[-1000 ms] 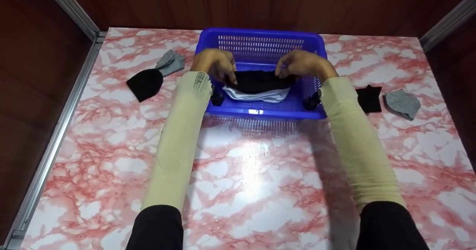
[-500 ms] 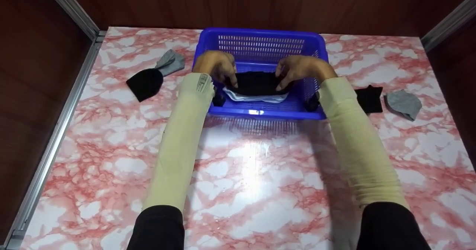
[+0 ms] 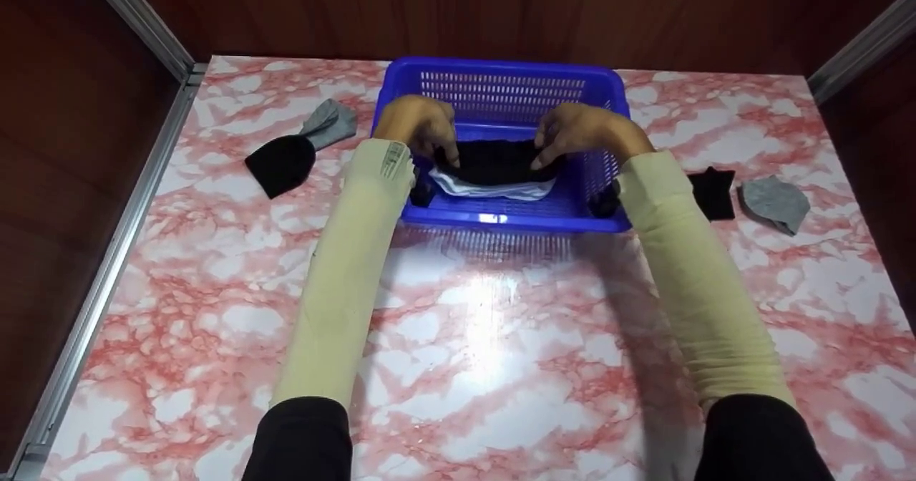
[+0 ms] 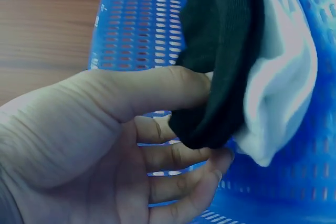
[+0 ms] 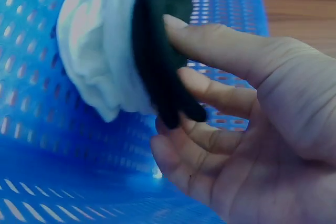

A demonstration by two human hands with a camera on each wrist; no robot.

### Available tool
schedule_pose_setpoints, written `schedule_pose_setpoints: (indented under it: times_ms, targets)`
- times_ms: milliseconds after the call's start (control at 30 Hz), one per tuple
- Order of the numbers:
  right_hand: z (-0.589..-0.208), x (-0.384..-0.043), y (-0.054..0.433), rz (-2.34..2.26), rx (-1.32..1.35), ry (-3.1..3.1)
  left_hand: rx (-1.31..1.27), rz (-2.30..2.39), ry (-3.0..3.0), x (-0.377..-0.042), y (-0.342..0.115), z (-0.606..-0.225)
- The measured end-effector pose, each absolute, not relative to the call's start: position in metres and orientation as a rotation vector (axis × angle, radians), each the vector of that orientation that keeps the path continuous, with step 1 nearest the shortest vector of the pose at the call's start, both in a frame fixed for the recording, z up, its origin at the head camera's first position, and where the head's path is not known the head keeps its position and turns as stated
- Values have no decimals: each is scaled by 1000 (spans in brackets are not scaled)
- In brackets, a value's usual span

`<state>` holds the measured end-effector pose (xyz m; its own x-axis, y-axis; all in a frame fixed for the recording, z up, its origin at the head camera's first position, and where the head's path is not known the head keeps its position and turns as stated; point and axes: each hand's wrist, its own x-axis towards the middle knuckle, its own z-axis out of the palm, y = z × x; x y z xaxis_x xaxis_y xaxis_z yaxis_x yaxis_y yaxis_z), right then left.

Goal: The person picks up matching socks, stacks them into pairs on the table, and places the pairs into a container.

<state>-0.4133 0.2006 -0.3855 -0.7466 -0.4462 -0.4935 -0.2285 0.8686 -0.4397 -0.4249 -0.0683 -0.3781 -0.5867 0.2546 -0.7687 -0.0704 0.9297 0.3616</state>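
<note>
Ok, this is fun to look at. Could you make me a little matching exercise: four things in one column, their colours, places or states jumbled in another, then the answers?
Things:
1. Basket
2. White cloth
3. Left hand and right hand
4. Table

Descriptions:
a. Pinching a black cloth
b. Blue, with slotted walls
c. Blotched red and white
d. In the basket

Right pairs: 1-b, 2-d, 3-a, 4-c.

Red-and-white marbled tabletop point(image 3: 215, 288), glossy, bright glare point(image 3: 486, 331) near centre, dark brown wood-grain back wall point(image 3: 501, 8), dark side panels point(image 3: 64, 109), silver metal strips point(image 3: 140, 19) at rear corners
</note>
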Motion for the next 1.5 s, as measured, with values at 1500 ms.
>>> schedule_pose_setpoints:
  times_ms: [1500]
  targets:
    - [-408,-387,251,-888,-359,3005,82,1054,3066,-384,-227,-406]
